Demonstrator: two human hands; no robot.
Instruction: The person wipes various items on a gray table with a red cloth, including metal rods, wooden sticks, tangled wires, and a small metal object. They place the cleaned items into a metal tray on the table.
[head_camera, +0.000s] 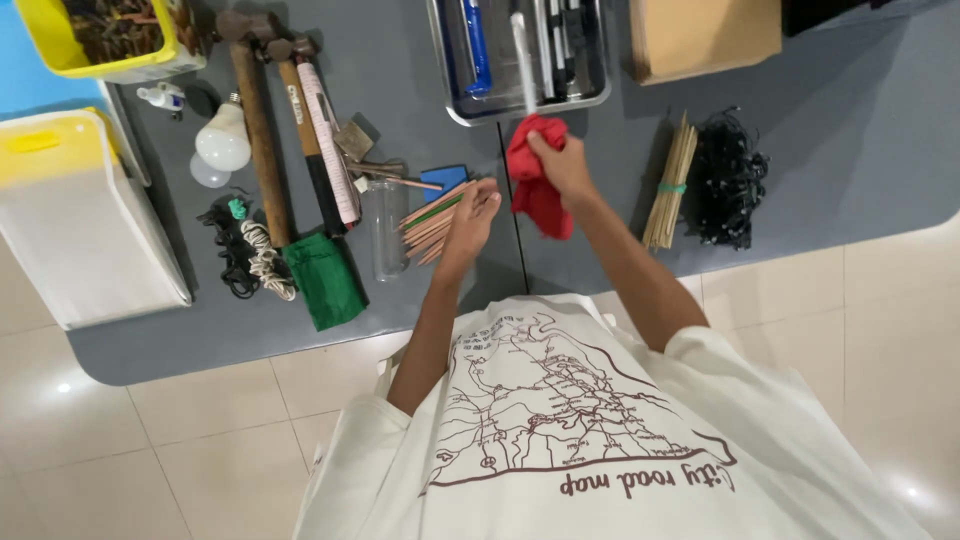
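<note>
Red cloth (537, 185) is bunched in my right hand (562, 165), which grips it above the grey table (850, 150), near the centre seam and just in front of the metal tray (520, 108). A white pen-like tool (523, 60) runs from the top of the cloth up over the tray; the cloth wraps its lower end, so my right hand is clenched on cloth and tool together. The tray also holds a blue pen (477, 50) and several dark pens, which lie side by side along its length. My left hand (472, 215) is released, with fingers extended and loose, and it holds nothing. It hovers just right of a bundle of coloured pencils (432, 218); whether the fingertips touch the pencils cannot be determined. Left of the pencils lies a clear plastic tube (386, 228), then a green cloth (326, 280) at the near edge. Farther left, two wooden-handled hammers (262, 130) lie lengthwise, beside a white light bulb (223, 140) and a coil of cord (250, 258). Right of my right arm lie a bundle of bamboo sticks (672, 185) and a heap of black cable ties (728, 180), touching each other. A brown cardboard box (702, 35) sits at the far edge.
</note>
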